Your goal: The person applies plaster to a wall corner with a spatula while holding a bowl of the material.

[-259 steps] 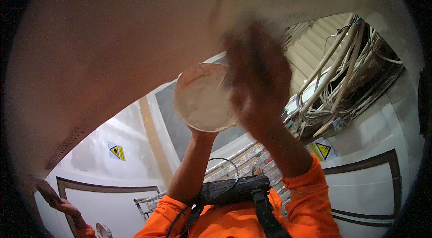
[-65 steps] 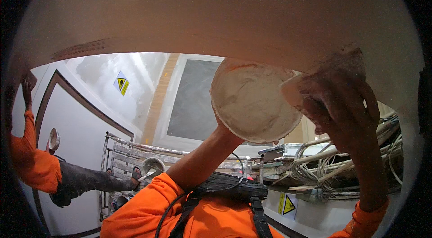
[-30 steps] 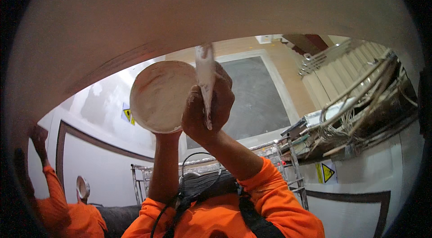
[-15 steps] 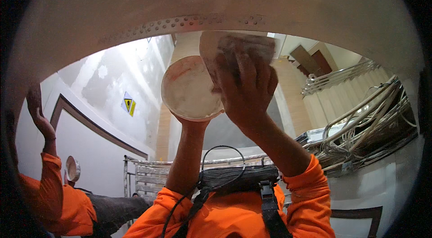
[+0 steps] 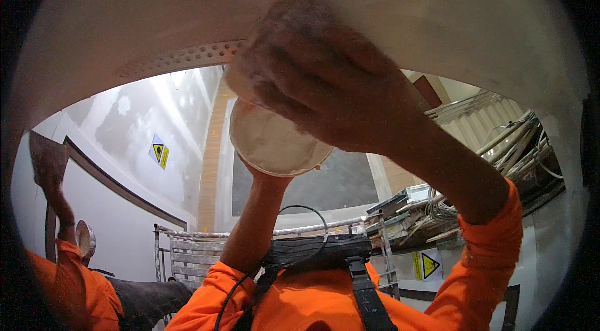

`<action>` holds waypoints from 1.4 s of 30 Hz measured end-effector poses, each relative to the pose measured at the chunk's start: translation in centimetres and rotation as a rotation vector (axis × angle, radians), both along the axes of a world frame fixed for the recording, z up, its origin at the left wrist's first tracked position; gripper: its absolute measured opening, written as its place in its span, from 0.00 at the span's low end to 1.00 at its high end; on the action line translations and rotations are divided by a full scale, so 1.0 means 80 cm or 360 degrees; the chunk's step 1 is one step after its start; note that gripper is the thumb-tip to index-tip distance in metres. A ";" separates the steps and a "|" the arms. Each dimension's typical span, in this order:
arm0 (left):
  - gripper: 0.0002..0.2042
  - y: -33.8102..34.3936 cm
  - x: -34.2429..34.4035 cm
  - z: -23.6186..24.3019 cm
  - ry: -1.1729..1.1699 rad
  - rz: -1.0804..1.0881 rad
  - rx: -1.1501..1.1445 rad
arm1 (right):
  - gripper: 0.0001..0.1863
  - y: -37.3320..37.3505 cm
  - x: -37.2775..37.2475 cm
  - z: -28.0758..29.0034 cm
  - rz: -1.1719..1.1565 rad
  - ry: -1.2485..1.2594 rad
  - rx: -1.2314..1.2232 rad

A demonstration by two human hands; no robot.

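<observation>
My left hand point(image 5: 267, 175) supports a round tub point(image 5: 281, 159) from below, its fingers mostly hidden behind it. Pale, creamy plaster fills the tub up to near its rim. Raised above it, my right hand point(image 5: 325, 87) grips a broad putty knife point(image 5: 300, 9) against the curved overhead surface point(image 5: 437, 25). The blade's far end looks dark and blurred. Along the lower edge of that surface runs a perforated strip point(image 5: 187, 58), part of which disappears behind the right hand.
On the left a co-worker in an orange sleeve point(image 5: 69, 268) raises a flat blade point(image 5: 49, 156) and has a round tub point(image 5: 85, 239). Metal scaffold rails point(image 5: 206, 246) stand below me. Cables and long pieces point(image 5: 512, 150) are piled at right. A warning sign point(image 5: 159, 151) hangs on the wall.
My right hand has moved from over the tub up to the overhead surface with the putty knife. The tub has shifted slightly down. The co-worker's blade has come into fuller view.
</observation>
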State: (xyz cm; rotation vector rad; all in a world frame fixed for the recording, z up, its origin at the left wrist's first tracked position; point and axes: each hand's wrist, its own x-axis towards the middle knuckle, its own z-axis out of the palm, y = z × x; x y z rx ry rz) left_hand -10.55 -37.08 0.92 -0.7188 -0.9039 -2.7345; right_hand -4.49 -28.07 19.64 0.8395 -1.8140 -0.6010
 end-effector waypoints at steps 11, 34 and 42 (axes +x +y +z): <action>0.37 0.106 -0.020 0.014 -0.0053 -0.0335 0.0243 | 0.21 0.222 0.079 0.008 -0.0362 -0.0153 0.0273; 0.36 0.380 0.029 0.020 -0.0275 -0.1110 0.0596 | 0.21 0.471 0.166 -0.074 -0.0594 0.0454 -0.0860; 0.35 0.320 0.030 0.027 -0.0240 -0.1209 0.0295 | 0.22 0.310 0.038 -0.146 -0.0392 0.0616 -0.1040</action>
